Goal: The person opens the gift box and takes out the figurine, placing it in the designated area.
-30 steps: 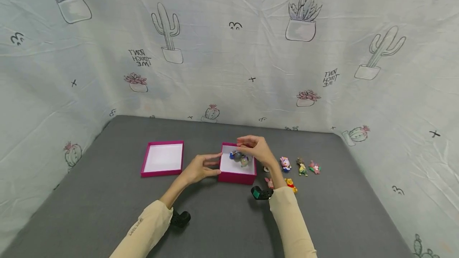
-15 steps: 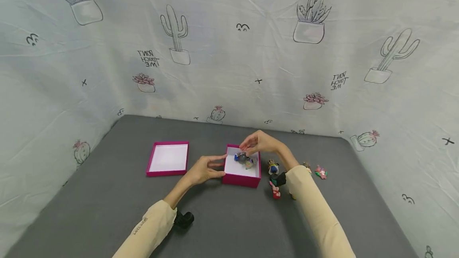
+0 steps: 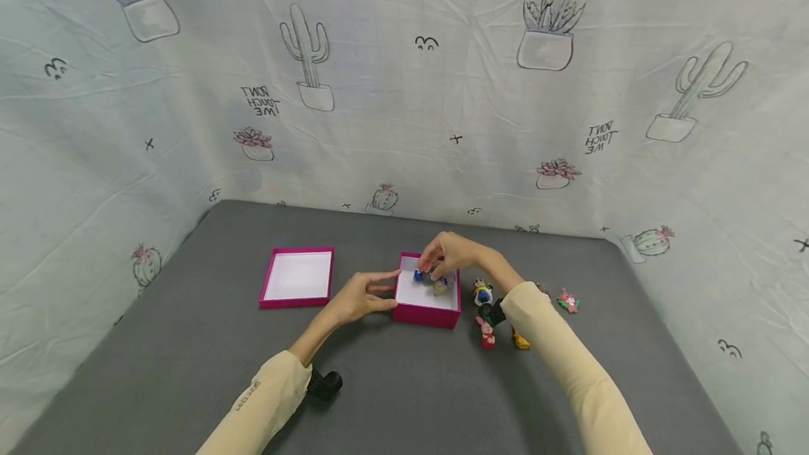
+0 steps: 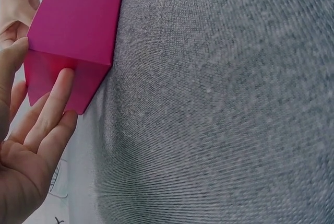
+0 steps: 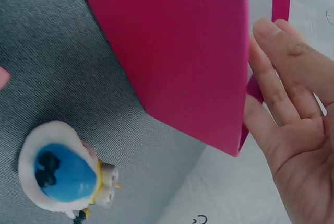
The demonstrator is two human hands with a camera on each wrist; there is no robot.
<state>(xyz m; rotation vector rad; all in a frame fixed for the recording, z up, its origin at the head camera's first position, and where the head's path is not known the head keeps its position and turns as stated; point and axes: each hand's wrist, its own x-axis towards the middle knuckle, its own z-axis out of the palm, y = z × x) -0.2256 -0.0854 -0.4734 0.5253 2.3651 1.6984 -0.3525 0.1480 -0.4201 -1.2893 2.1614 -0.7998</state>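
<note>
A magenta box (image 3: 426,314) with a white inside stands mid-table. Inside lie small figurines: a blue-and-grey figurine (image 3: 418,275) and a pale yellowish figurine (image 3: 440,288). My left hand (image 3: 354,298) touches the box's left side with nearly straight fingers; the left wrist view shows a fingertip pressed on its wall. My right hand (image 3: 451,253) reaches over the back right rim, thumb and fingers pointing down at the blue-and-grey figurine. The box wall hides those fingertips in the right wrist view, so I cannot tell whether they pinch it.
A shallow magenta lid (image 3: 297,277) lies left, white side up. Right of the box are a blue-bellied figurine (image 3: 482,292), a pink piglet figurine (image 3: 486,333), a yellow figurine (image 3: 521,340) and a pink starfish-like figurine (image 3: 568,300). The right sleeve partly covers another.
The right forearm has swung out to the right and the right hand has lowered onto the blue-and-grey figurine. The left hand stays against the box. The view has shifted slightly.
</note>
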